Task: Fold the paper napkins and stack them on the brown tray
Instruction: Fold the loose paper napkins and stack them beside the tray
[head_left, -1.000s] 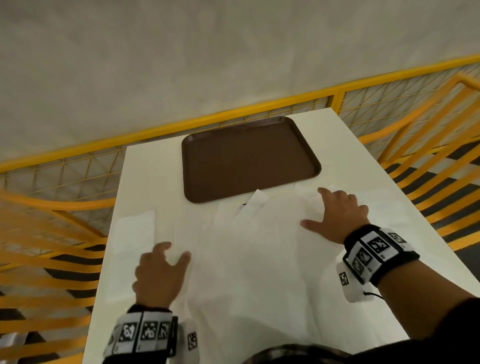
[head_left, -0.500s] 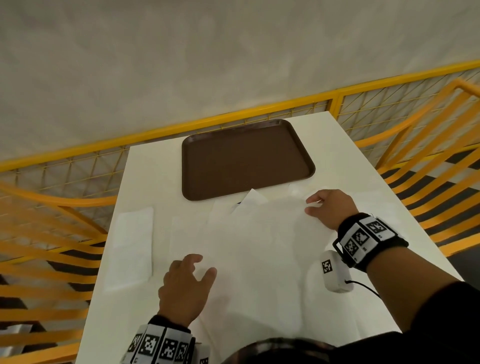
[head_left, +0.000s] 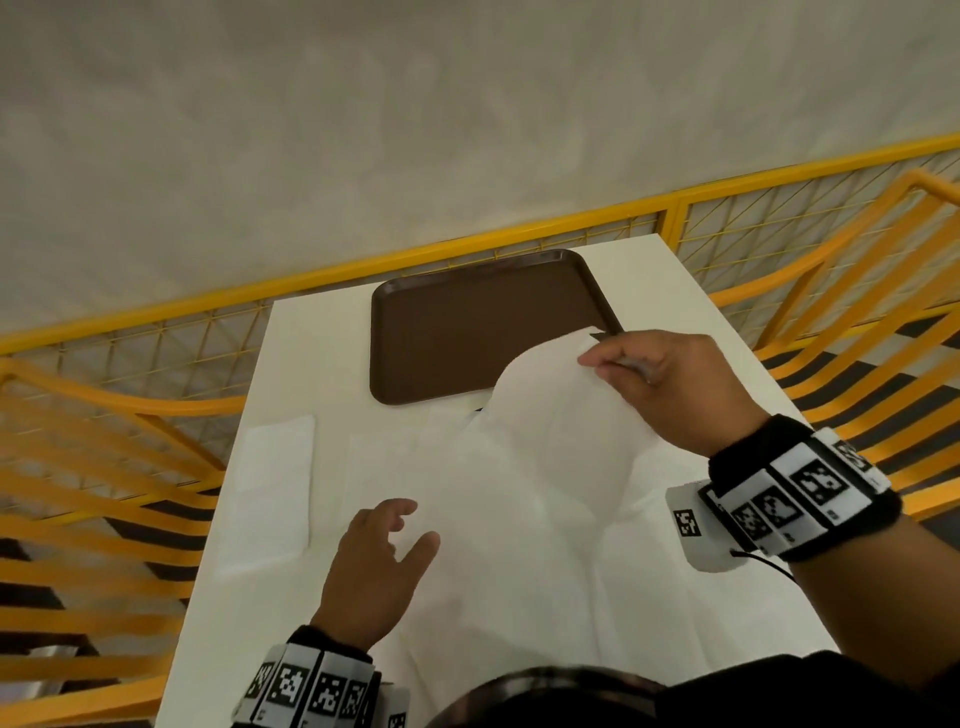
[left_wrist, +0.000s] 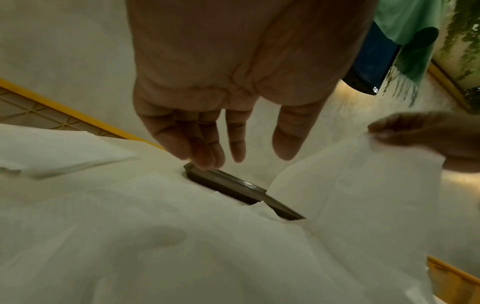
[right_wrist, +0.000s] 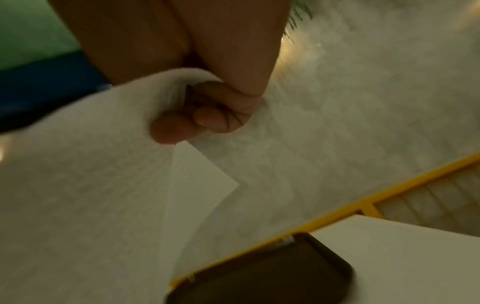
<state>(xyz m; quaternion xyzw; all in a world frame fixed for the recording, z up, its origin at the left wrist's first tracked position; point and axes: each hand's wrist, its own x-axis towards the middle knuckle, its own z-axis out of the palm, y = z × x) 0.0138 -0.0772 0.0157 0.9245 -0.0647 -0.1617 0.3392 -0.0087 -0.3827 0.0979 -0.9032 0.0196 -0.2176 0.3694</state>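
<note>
A large white paper napkin (head_left: 550, 431) lies unfolded on the white table (head_left: 675, 291), its far right corner lifted off the surface. My right hand (head_left: 597, 361) pinches that corner (right_wrist: 197, 164) above the near right part of the brown tray (head_left: 467, 322). The tray (right_wrist: 272, 273) holds nothing. My left hand (head_left: 400, 530) hovers just above the napkin's near left part, fingers loosely spread (left_wrist: 233, 148) and holding nothing. More white napkins (head_left: 384, 467) lie flat and overlapping under the lifted one.
A smaller folded white napkin (head_left: 275, 483) lies near the table's left edge. A yellow mesh railing (head_left: 519, 228) runs behind the table, and yellow slatted chairs (head_left: 104, 467) stand at both sides. A pale wall rises beyond the railing.
My right hand has gone from resting on the napkin's far right corner to pinching and lifting it, so the sheet now arches up. My left hand slid rightward along the near edge.
</note>
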